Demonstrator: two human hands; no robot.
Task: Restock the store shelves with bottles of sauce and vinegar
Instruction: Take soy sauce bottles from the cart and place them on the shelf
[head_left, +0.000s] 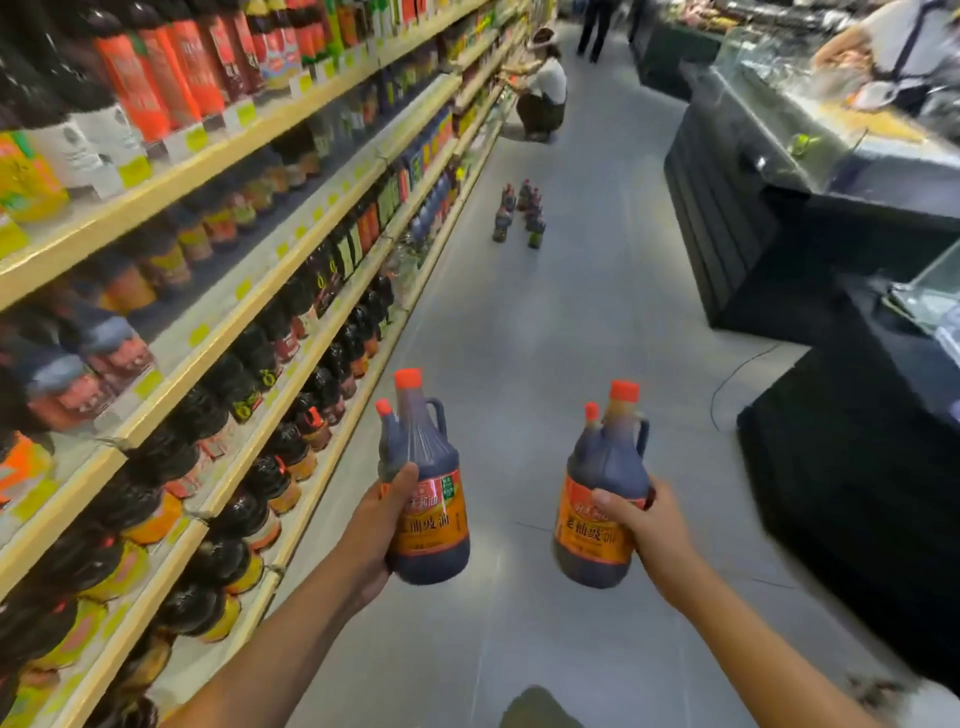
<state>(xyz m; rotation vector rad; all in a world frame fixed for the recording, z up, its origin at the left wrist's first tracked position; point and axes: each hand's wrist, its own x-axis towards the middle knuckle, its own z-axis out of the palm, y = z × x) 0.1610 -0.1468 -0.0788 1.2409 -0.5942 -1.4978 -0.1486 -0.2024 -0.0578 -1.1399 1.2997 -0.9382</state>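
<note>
Two dark sauce jugs are held up over the aisle floor (545, 322), one low and left of centre, the other low and right of centre, well apart from each other. The left jug (428, 499) is carried upright with a smaller bottle (387, 441) pressed against its left side; both are topped with red caps, and an orange label is shown on the jug's front. The left hand (371, 525) is wrapped around this pair from the left, thumb laid across the label's upper edge; the other fingers are hidden behind the jug, so their spread cannot be told. The right jug (602, 499) is tilted slightly leftward, a small red-capped bottle (589, 431) likewise fixed at its shoulder. It is gripped by the right hand (649, 530) from the right, thumb curled over the label, remaining fingers out of sight behind. Along the left of the frame, shelves (208, 332) packed with dark bottles are seen running into the distance. Further up the aisle, near centre, a cluster of floor bottles (519, 213) is left standing. At upper centre, a crouching person (543, 98) is seen at the shelving. A dark counter (727, 197) is lined along the right.
</note>
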